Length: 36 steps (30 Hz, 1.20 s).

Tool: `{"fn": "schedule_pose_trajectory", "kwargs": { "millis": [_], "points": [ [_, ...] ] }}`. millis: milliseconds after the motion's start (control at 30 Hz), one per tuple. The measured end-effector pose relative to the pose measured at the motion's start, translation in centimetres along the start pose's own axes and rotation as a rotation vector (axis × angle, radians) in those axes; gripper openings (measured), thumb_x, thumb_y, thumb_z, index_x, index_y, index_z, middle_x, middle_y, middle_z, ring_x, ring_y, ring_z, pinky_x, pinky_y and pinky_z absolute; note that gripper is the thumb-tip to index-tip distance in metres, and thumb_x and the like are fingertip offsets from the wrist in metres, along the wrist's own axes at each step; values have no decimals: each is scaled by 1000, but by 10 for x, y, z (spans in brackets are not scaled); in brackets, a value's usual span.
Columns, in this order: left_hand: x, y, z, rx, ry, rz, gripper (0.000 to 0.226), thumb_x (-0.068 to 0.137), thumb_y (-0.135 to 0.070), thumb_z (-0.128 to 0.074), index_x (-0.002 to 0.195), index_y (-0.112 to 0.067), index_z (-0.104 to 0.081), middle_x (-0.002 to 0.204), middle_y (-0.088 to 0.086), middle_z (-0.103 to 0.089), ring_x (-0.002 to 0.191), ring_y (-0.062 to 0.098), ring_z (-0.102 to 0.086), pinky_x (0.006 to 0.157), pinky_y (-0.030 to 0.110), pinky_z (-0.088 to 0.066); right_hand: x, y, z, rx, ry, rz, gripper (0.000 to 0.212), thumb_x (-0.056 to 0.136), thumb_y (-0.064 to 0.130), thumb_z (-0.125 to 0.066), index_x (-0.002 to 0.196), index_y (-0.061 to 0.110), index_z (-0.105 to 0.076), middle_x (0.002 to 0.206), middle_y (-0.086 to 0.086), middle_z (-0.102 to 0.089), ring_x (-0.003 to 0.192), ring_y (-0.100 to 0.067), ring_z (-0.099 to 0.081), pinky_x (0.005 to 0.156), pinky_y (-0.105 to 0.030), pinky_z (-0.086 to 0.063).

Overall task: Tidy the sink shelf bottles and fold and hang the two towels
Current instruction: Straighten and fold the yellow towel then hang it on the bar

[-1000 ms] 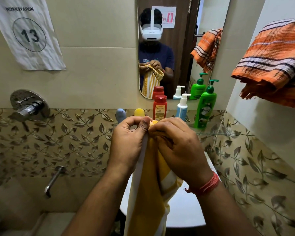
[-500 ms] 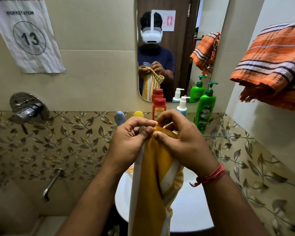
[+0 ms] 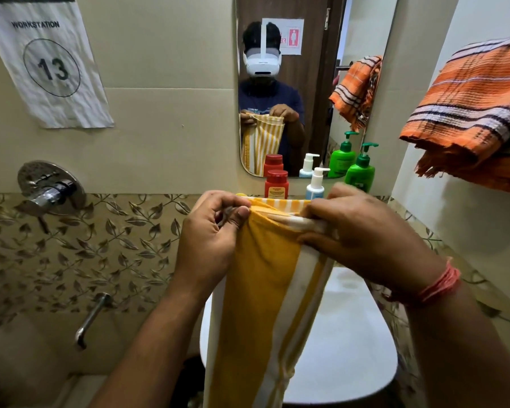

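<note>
Both hands, left hand (image 3: pixel 209 245) and right hand (image 3: pixel 365 242), pinch the yellow striped towel (image 3: pixel 265 304) hanging over the sink (image 3: pixel 351 348).

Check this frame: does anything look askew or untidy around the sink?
The orange towel on the right wall looks bunched and uneven, with its frayed edge sagging, not neatly folded. The bottles on the shelf, red bottle and green pump bottle included, stand upright. Both hands hold the yellow towel by its top edge.
</note>
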<state>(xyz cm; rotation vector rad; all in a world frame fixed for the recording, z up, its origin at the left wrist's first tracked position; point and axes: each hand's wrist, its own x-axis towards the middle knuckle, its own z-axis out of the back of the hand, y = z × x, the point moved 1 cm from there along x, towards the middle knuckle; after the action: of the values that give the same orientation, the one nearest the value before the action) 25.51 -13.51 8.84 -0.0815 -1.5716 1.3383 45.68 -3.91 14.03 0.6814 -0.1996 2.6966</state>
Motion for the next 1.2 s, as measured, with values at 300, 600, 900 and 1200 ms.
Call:
{"fn": "schedule_pose_trajectory", "kwargs": {
  "millis": [300,600,900,1200],
  "points": [
    [5,-7,0,58,-73,-97,22,100,-17,-58,96,-38,-57,105,2,-63,99,13,-63,82,23,-55,4,-21,3,209,-30,-256,10,92,36,-61,93,27,-58,111,7,-33,94,-9,-42,75,-10,-38],
    [9,-10,1,107,-129,-129,16,99,-11,-58,98,-26,-58,103,3,-62,94,9,-62,81,15,-51,-10,-27,-11,699,33,-189,26,83,8,-75,107,16,-68,97,1,-72,92,-13,-70,80,-37,-60],
    [23,-10,6,59,-175,-104,10,101,-16,-56,106,-23,-59,112,7,-64,104,13,-63,88,23,-55,9,-22,1,966,-329,-185,30,93,-3,-59,115,17,-61,98,-1,-64,90,-22,-70,73,-36,-62],
    [36,-9,5,-25,-155,-36,9,99,-24,-60,107,-25,-63,114,6,-67,108,17,-65,95,42,-57,13,-22,2,941,-455,-263,28,94,8,-64,118,21,-62,95,-4,-61,89,-25,-68,72,-32,-61]
  ]
}}
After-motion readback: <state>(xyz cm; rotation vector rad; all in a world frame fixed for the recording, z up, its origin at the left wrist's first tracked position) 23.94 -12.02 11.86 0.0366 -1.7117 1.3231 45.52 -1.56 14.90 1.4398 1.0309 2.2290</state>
